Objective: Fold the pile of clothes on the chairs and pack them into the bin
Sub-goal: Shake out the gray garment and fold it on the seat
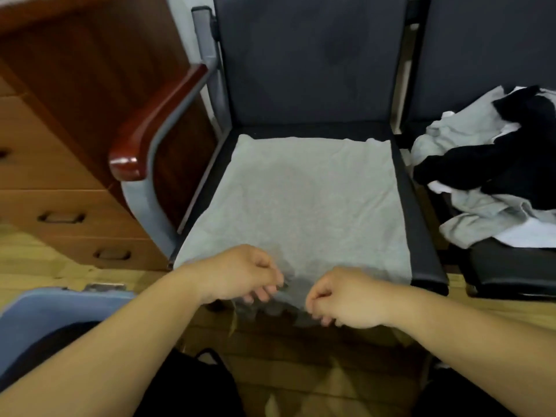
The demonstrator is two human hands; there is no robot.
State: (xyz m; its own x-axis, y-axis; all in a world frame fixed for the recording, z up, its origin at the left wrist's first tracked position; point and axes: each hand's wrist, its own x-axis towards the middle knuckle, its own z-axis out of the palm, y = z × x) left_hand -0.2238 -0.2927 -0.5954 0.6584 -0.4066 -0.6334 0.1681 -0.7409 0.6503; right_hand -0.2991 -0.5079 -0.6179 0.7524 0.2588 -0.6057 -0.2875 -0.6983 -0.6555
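A light grey garment (304, 200) lies spread flat over the seat of a dark chair (307, 61), its near edge hanging over the front. My left hand (240, 273) pinches that near edge with curled fingers. My right hand (343, 296) pinches the same edge a little to the right, the two hands close together. A pile of unfolded black, grey and white clothes (493, 164) sits on the neighbouring chair to the right. A blue bin (54, 308) shows at the lower left, partly hidden by my left arm.
A wooden desk with drawers (60, 182) stands to the left. The chair's red-brown armrest (156, 121) juts out beside it. The floor (301, 356) below is wood. Dark fabric (192, 386) lies low between my arms.
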